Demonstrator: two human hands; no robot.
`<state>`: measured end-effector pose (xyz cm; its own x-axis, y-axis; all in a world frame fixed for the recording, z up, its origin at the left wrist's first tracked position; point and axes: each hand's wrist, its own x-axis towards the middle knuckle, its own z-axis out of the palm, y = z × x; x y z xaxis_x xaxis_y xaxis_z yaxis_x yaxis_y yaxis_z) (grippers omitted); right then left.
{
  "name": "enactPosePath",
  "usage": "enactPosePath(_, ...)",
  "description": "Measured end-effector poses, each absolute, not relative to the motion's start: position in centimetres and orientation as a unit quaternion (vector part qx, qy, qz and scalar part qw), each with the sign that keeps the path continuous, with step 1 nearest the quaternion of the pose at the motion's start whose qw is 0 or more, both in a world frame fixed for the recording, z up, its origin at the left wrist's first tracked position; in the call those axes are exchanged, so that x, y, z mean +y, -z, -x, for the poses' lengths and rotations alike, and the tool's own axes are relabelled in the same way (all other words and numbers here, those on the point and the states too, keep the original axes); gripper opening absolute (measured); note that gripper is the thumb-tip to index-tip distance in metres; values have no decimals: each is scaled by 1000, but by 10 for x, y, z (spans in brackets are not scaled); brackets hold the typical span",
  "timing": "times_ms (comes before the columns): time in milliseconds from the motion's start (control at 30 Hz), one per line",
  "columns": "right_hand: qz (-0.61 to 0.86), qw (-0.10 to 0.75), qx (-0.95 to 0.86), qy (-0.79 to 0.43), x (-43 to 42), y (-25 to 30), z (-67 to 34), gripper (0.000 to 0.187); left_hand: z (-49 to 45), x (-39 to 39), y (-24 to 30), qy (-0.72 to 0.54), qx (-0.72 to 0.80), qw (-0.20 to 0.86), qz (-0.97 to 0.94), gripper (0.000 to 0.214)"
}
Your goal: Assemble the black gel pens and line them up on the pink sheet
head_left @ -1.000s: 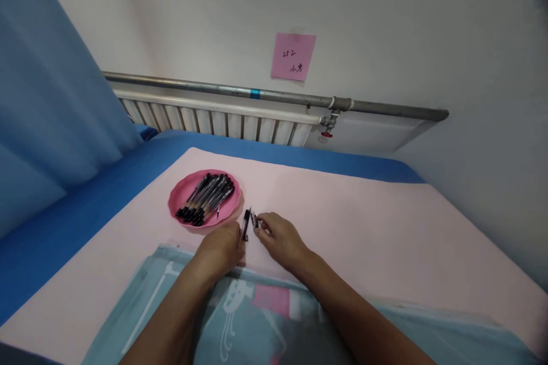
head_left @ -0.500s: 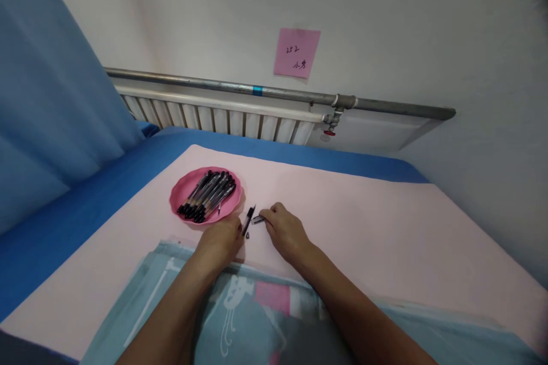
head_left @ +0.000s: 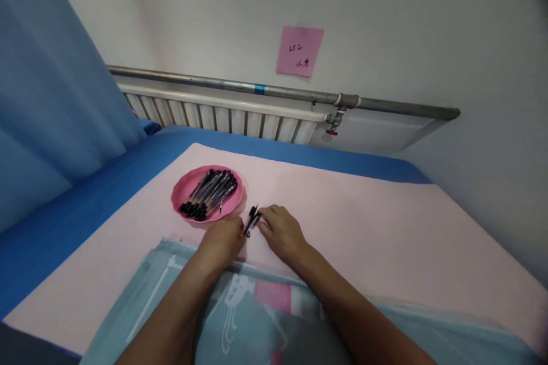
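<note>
**Pen (head_left: pixel 250 218) held between two hands, near a pink dish (head_left: pixel 180 187)**

At the left, a pile of pens (head_left: pixel 208 195) is held in the scallop-rimmed dish, laid slantwise, roughly side by side, with dark ends towards the near edge. A thin, pale-and-dark item (head_left: pixel 221 207) is seen at the pile's right side, inside the rim.

Just in front of the dish, the left hand (head_left: pixel 222 238) is held low over the pink mat (head_left: pixel 368 234), its back turned upward and its forearm angled in from the lower left. The pen is grasped in its curled fingers, tip tilted up and away. A tiny dark piece (head_left: pixel 248 234) is seen just below the pen.

To the right, the right hand (head_left: pixel 283 232) is bent inward, its back also turned upward. A small clear-and-dark part (head_left: pixel 256 219) is pinched in its fingers, right beside the pen; whether the two are touching cannot be told.
</note>
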<state>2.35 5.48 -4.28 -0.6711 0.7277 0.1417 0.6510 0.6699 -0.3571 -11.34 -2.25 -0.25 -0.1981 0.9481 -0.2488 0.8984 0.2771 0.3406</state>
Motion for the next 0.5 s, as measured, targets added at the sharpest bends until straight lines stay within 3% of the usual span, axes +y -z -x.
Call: enactPosePath(500, 351, 131, -919, -124, 56, 44, -20, 31, 112, -22, 0, -56, 771, 214, -598, 11)
